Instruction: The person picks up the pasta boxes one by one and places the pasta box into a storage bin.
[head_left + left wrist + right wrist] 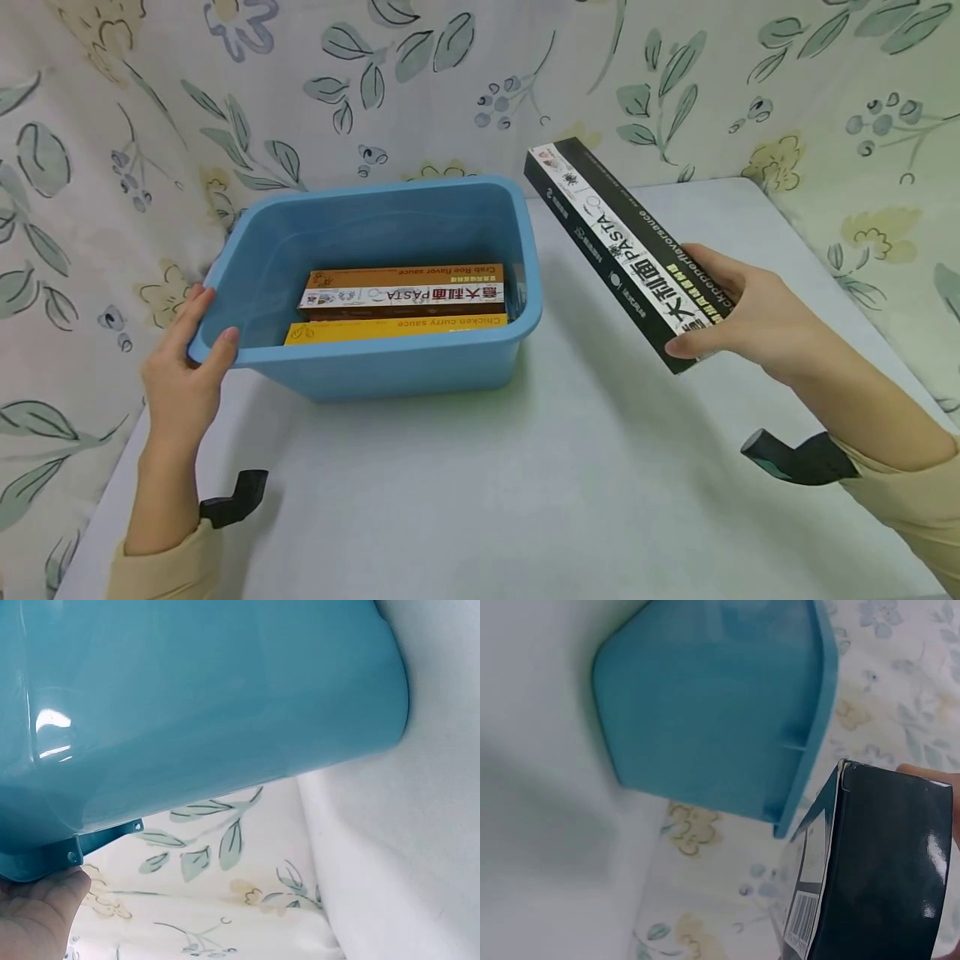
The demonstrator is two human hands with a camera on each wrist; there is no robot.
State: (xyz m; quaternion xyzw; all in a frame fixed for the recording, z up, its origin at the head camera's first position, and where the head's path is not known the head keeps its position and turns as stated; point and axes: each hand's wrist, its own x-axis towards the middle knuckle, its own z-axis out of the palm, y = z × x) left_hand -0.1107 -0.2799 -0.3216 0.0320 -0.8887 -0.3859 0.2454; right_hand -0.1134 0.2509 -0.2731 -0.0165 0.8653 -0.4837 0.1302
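A blue plastic bin stands on the white table, and my left hand grips its left rim, thumb inside and fingers outside. In the left wrist view, the fingertips sit under the rim of the bin. Inside lie an orange-brown pasta box and a yellow pasta box, side by side. My right hand holds a black pasta box by its near end, raised and slanted to the right of the bin. The black box's end fills the right wrist view's lower right corner.
The white table reaches toward me in front of the bin. A floral curtain hangs behind it and down both sides. Black wrist mounts sit on both forearms.
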